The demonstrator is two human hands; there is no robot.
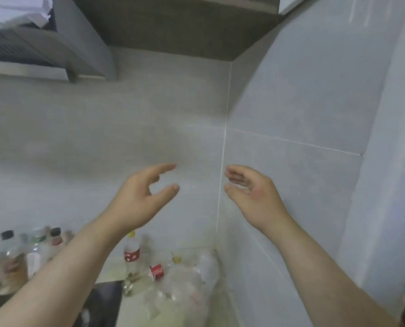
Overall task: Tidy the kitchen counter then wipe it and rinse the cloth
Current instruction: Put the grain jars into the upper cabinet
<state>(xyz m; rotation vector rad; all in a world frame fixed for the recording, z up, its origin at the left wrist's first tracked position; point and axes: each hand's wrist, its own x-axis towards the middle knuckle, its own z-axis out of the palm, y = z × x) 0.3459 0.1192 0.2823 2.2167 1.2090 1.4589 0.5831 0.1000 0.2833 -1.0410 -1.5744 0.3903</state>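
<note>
I have both hands up in front of the grey tiled wall, well above the work. My left hand and my right hand face each other with fingers loosely spread, thumb and fingers apart, and neither holds anything. The clutter I need to clear lies below them in the corner of the pale kitchen counter. There is an upright clear plastic bottle with a red label and yellow cap, and just beside it a small tipped red-labelled container. Against the right wall sits a heap of crumpled clear plastic bottles and wrappers. Farther left a cluster of dark-capped bottles and jars stands partly behind my left forearm. The view is too blurred to tell whether those are glass or plastic. I judge the clear plastic to be nearly empty, so it should be light and thin-walled, and it would dent or skid away under a hard squeeze. I would take the upright bottle around its neck just under the cap, where it is stiffest. The crumpled heap I would gather with both hands from the sides. The left cluster I would treat as heavier and possibly breakable, lifting each piece round its body. I see no cloth in view.
</note>
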